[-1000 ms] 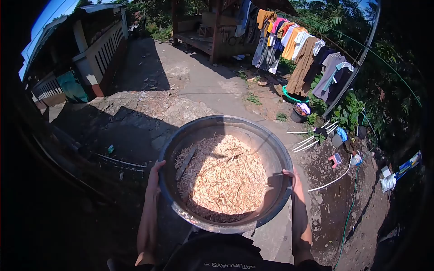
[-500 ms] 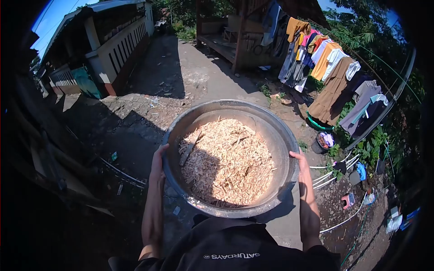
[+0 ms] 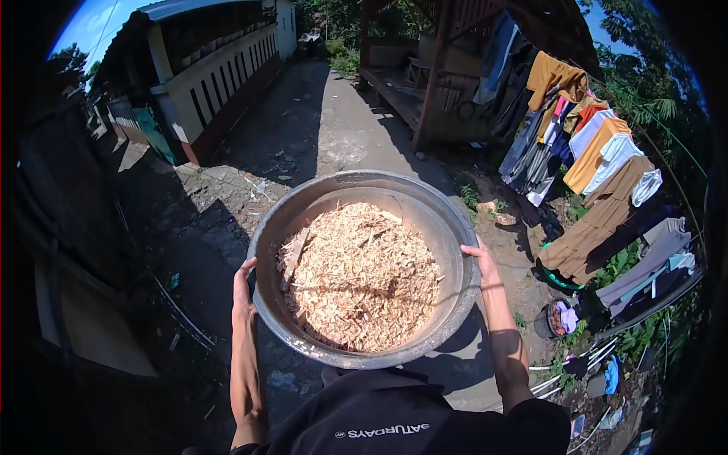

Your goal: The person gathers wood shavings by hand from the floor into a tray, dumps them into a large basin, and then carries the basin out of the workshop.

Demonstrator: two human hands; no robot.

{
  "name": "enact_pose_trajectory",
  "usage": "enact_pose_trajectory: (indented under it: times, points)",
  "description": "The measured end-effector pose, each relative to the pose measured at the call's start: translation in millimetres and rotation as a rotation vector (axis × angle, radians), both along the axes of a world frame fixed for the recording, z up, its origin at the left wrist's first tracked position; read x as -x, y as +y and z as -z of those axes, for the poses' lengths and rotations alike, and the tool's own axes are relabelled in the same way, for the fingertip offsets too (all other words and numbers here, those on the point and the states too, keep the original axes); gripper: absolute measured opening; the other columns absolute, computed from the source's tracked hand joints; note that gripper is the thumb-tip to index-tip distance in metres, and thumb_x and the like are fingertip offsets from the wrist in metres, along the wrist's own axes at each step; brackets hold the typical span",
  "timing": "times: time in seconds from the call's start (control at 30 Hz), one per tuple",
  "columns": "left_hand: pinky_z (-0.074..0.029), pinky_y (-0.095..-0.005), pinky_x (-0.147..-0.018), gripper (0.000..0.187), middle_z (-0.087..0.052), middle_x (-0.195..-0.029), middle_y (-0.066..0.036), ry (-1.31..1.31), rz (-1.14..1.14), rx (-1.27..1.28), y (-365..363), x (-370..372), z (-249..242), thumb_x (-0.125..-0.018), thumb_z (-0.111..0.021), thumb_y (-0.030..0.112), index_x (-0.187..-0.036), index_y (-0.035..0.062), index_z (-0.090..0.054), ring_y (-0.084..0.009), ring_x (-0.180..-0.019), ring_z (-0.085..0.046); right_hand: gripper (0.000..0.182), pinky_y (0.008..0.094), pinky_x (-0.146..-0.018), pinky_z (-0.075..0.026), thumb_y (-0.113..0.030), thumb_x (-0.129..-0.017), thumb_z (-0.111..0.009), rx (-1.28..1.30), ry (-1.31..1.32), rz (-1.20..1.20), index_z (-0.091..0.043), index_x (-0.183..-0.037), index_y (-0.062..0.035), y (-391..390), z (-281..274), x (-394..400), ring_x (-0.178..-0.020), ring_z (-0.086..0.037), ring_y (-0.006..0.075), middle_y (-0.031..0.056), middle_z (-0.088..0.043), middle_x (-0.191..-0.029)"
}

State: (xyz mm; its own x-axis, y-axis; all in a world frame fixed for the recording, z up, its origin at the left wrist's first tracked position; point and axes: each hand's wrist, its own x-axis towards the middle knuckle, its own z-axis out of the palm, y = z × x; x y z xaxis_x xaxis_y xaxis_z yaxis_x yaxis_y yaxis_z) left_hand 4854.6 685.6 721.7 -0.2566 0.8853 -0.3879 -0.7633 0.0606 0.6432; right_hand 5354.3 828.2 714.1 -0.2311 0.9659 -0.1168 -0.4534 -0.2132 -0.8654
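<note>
Both of my hands carry a large round grey basin (image 3: 459,227) in front of my body. Pale wood shavings (image 3: 364,277) fill much of it, with a flat strip of wood (image 3: 296,256) lying on top at the left. My left hand (image 3: 243,287) grips the left side of the rim, its fingers mostly hidden under and behind the basin. On the opposite side, my right hand (image 3: 483,264) holds the rim with the thumb over the edge; its other fingers are out of sight.
A path (image 3: 349,114) runs ahead between a low-walled house (image 3: 220,83) and a wooden shelter (image 3: 425,91). Clothes (image 3: 599,152) hang on a line at the right. Below them stand a dark bucket (image 3: 559,317) and white pipes (image 3: 546,385). Rubble (image 3: 250,189) lies left of the path.
The shelter and laundry appear closer and further right in view. The basin, still in both hands, sits slightly further left, and sunlight now covers more of the shavings.
</note>
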Motion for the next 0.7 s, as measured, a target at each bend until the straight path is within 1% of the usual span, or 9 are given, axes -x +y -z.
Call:
enact_pose_trajectory:
  times: [0.1,0.17,0.23,0.3,0.4,0.5,0.6,0.67,0.7]
  points:
    - [-0.06,-0.0378,-0.071,0.038,-0.069,-0.094,-0.015,0.003,0.008,-0.004,99.0,-44.7,-15.9,-0.085,-0.061,0.03,-0.109,0.0012,-0.06,-0.0267,-0.076,-0.068,0.062,0.0318,-0.091,-0.048,-0.001,-0.076,-0.06,-0.021,0.007,-0.009,-0.045,-0.135,-0.0022,112.2,31.3,-35.7,-0.104,-0.059,0.0203,0.0114,-0.059,-0.12]
    - [-0.06,-0.0372,-0.071,0.036,-0.069,-0.094,-0.016,-0.077,0.033,0.058,131.4,-23.7,0.2,-0.085,-0.06,0.028,-0.109,0.001,-0.06,-0.0265,-0.076,-0.068,0.064,0.0326,-0.094,-0.046,-0.001,-0.074,-0.06,-0.008,-0.045,-0.045,-0.044,-0.136,-0.0025,138.1,49.1,-20.6,-0.108,-0.058,0.0218,0.0121,-0.058,-0.122]
    - [-0.06,-0.0369,-0.07,0.035,-0.068,-0.092,-0.015,-0.002,0.027,0.013,208.0,-37.1,10.9,-0.085,-0.061,0.027,-0.109,0.001,-0.06,-0.0265,-0.075,-0.068,0.066,0.0332,-0.095,-0.046,-0.001,-0.073,-0.059,-0.01,-0.041,0.022,-0.044,-0.136,-0.0025,200.0,58.9,-37.5,-0.11,-0.058,0.0228,0.0126,-0.058,-0.123]
    - [-0.059,-0.0358,-0.065,0.03,-0.067,-0.091,-0.013,-0.113,0.103,0.089,278.2,-52.3,25.4,-0.085,-0.062,0.024,-0.107,0.0042,-0.058,-0.0241,-0.072,-0.067,0.067,0.033,-0.097,-0.045,0.0,-0.072,-0.059,-0.032,0.029,-0.078,-0.044,-0.136,-0.0023,256.5,85.0,-70.0,-0.11,-0.057,0.023,0.0127,-0.058,-0.123]
    - [-0.058,-0.0336,-0.062,0.03,-0.064,-0.092,-0.011,0.046,0.096,0.057,354.9,-47.7,54.2,-0.085,-0.061,0.021,-0.111,0.0074,-0.055,-0.0207,-0.071,-0.065,0.065,0.0338,-0.096,-0.045,0.0,-0.072,-0.059,0.001,-0.003,0.058,-0.045,-0.136,-0.0025,324.3,56.1,-67.5,-0.11,-0.057,0.0239,0.0124,-0.058,-0.124]
    - [-0.056,-0.0322,-0.059,0.031,-0.06,-0.095,-0.008,0.118,0.107,0.064,444.4,-66.3,82.8,-0.084,-0.06,0.017,-0.113,0.0096,-0.053,-0.0184,-0.072,-0.062,0.064,0.0331,-0.094,-0.046,0.0,-0.072,-0.059,0.04,-0.068,0.068,-0.046,-0.134,-0.0024,415.9,82.7,-103.1,-0.109,-0.057,0.0237,0.0118,-0.058,-0.123]
    - [-0.055,-0.0325,-0.06,0.04,-0.059,-0.094,-0.008,0.221,0.091,0.086,511.7,-64.1,89.4,-0.08,-0.059,0.009,-0.119,0.0096,-0.052,-0.0188,-0.072,-0.06,0.066,0.0315,-0.095,-0.044,0.001,-0.069,-0.058,0.006,-0.077,0.083,-0.047,-0.133,-0.0023,483.1,95.5,-94.4,-0.108,-0.057,0.0222,0.0103,-0.059,-0.122]
    - [-0.053,-0.0317,-0.059,0.054,-0.058,-0.093,-0.008,0.433,0.066,0.065,575.6,-75.3,91.5,-0.073,-0.054,0.0,-0.126,0.0095,-0.05,-0.0188,-0.072,-0.059,0.069,0.0311,-0.098,-0.042,0.004,-0.065,-0.056,0.017,-0.069,0.085,-0.047,-0.134,-0.0021,543.8,113.8,-103.5,-0.111,-0.056,0.0229,0.0102,-0.058,-0.124]
    - [-0.053,-0.0317,-0.059,0.054,-0.058,-0.093,-0.008,0.434,0.069,0.052,611.4,-75.8,95.5,-0.073,-0.054,0.0,-0.126,0.0095,-0.05,-0.0188,-0.072,-0.059,0.069,0.0311,-0.098,-0.042,0.004,-0.065,-0.056,0.005,-0.068,0.091,-0.047,-0.134,-0.0021,578.5,120.0,-104.6,-0.111,-0.056,0.0229,0.0102,-0.058,-0.124]
